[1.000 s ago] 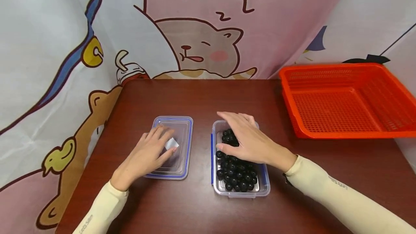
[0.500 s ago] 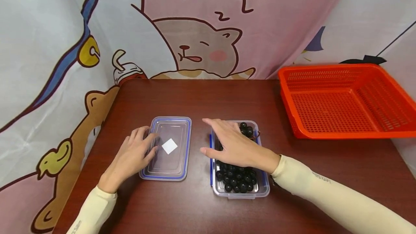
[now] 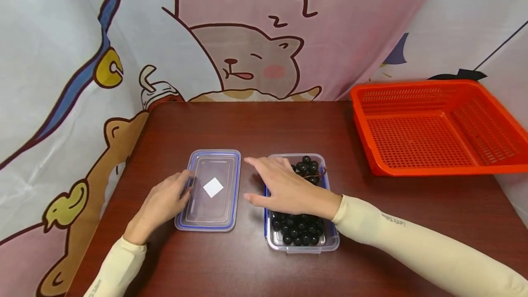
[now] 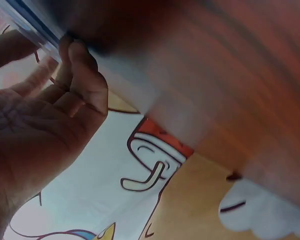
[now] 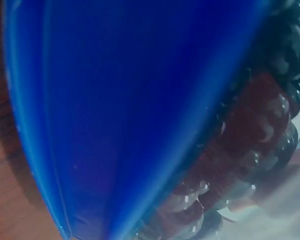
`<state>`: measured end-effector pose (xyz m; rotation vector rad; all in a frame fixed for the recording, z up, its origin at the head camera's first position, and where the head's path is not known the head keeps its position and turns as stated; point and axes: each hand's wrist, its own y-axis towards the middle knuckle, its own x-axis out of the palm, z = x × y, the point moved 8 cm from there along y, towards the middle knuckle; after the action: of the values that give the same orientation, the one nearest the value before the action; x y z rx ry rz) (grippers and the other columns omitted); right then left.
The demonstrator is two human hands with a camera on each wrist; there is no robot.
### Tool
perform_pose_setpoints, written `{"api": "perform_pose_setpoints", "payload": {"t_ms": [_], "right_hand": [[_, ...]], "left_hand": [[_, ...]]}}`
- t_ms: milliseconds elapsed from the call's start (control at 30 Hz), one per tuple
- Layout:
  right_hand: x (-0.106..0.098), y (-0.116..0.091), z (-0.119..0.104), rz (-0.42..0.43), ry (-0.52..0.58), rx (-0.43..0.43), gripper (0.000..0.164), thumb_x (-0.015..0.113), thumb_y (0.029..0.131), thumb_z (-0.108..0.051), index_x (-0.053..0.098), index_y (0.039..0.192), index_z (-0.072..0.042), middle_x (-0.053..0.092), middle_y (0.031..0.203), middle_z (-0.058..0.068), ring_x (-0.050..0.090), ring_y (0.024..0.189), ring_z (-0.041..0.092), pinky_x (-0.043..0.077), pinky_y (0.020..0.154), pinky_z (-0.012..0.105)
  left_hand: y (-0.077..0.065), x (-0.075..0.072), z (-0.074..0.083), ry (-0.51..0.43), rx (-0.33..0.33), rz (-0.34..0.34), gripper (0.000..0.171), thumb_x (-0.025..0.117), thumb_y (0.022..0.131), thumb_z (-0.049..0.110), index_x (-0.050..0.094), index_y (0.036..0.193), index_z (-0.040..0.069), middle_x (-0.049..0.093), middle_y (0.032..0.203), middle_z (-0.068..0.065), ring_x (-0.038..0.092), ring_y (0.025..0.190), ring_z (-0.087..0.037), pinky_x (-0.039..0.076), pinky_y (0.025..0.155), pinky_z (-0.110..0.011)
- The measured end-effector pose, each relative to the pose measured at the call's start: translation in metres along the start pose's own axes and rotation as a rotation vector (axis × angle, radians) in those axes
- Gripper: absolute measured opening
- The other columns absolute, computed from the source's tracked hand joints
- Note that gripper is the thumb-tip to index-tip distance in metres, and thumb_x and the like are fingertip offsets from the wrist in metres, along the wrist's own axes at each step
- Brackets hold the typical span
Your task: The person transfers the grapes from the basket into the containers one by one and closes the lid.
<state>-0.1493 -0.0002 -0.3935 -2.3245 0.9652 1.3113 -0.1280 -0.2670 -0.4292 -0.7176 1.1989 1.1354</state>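
A clear lidded-looking box piece with a blue seal, a flat plastic lid (image 3: 222, 196), lies on the table with a white square label (image 3: 213, 187) on it. My left hand (image 3: 162, 198) is at the lid's left edge, thumb and fingers apart and bent a little. Its fingertips (image 4: 82, 55) are close to the edge in the left wrist view; firm contact cannot be made out. My right hand (image 3: 284, 189) reaches across a clear food container (image 3: 303, 247) of black grapes (image 3: 299, 230), thumb and fingers spread past its left side. A blue flap (image 5: 120, 110) fills the right wrist view.
A red mesh plastic basket (image 3: 412, 136) stands at the right on the dark wooden table (image 3: 255, 127). A cartoon-printed curtain (image 3: 255, 68) hangs behind and along the left side. A strip of table separates lid and container.
My left hand has drawn back left from over the label to the lid's left edge. My right hand has shifted left across the grapes, baring those at the container's far end.
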Motion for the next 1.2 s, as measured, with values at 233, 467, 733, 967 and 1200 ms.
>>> {"api": "perform_pose_setpoints", "payload": {"t_ms": [233, 467, 733, 967, 1200], "right_hand": [[0.006, 0.003, 0.0, 0.013, -0.037, -0.035, 0.078, 0.066, 0.106, -0.053, 0.042, 0.166, -0.009, 0.058, 0.157, 0.004, 0.054, 0.139, 0.021, 0.027, 0.121, 0.054], [0.01, 0.005, -0.005, 0.02, -0.069, -0.092, 0.069, 0.068, 0.107, -0.044, 0.049, 0.161, -0.007, 0.068, 0.142, 0.005, 0.06, 0.132, 0.024, 0.027, 0.12, 0.055], [0.008, 0.005, -0.008, 0.054, -0.057, -0.1, 0.061, 0.069, 0.107, -0.04, 0.053, 0.156, -0.006, 0.073, 0.123, 0.002, 0.064, 0.121, 0.022, 0.028, 0.119, 0.056], [0.005, 0.003, -0.003, 0.082, 0.013, -0.049, 0.051, 0.068, 0.108, -0.035, 0.057, 0.149, -0.008, 0.073, 0.126, 0.002, 0.065, 0.12, 0.02, 0.033, 0.118, 0.053], [-0.012, -0.007, 0.004, 0.198, 0.117, -0.008, 0.039, 0.07, 0.106, -0.029, 0.061, 0.139, -0.011, 0.072, 0.12, 0.0, 0.067, 0.113, 0.019, 0.045, 0.108, 0.047]], "left_hand": [[0.004, 0.002, -0.006, -0.247, -0.094, 0.038, 0.018, 0.07, 0.095, -0.008, 0.069, 0.111, -0.001, 0.062, 0.081, -0.001, 0.057, 0.071, -0.017, 0.05, 0.064, -0.038], [0.003, -0.005, -0.006, -0.345, -0.122, 0.115, 0.02, 0.066, 0.095, -0.012, 0.074, 0.106, 0.003, 0.064, 0.079, 0.002, 0.054, 0.068, -0.012, 0.046, 0.062, -0.03], [-0.002, -0.026, 0.007, -0.449, -0.099, 0.165, 0.025, 0.065, 0.093, -0.016, 0.075, 0.104, 0.004, 0.057, 0.078, 0.004, 0.049, 0.065, -0.006, 0.041, 0.057, -0.022], [0.002, -0.039, 0.017, -0.599, -0.111, 0.094, 0.019, 0.064, 0.099, -0.013, 0.073, 0.109, 0.001, 0.062, 0.083, -0.002, 0.057, 0.066, -0.01, 0.047, 0.056, -0.023], [0.012, -0.047, 0.033, -0.693, -0.11, 0.099, 0.018, 0.063, 0.1, -0.012, 0.073, 0.109, 0.001, 0.064, 0.081, -0.005, 0.059, 0.064, -0.013, 0.048, 0.054, -0.024]]}}
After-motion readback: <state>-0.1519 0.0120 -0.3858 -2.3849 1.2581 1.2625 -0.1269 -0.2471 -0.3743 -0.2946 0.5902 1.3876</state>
